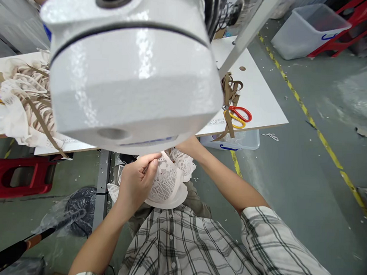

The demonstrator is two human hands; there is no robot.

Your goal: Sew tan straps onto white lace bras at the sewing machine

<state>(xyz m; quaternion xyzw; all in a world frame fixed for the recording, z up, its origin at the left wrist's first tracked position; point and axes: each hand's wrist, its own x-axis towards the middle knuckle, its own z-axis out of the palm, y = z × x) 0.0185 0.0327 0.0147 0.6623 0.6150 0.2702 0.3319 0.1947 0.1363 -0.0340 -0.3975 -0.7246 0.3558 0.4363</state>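
Observation:
A white lace bra [165, 181] lies over my lap, just under the big white head of a sewing machine [134, 83]. Thumb and fingers of my left hand [140, 178] pinch its upper edge, left of the lace cup. My right hand [186, 145] reaches in beneath the machine head at the bra's far side. Only its wrist and back part show; the fingers are hidden by the machine.
White bra pieces [28, 100] are heaped on the table's left. Brown straps [231, 91] and red-and-yellow scissors [240, 116] lie right. A clear box [243, 139] is under the table; a red stool [19, 176] stands left, another bin [307, 33] back right.

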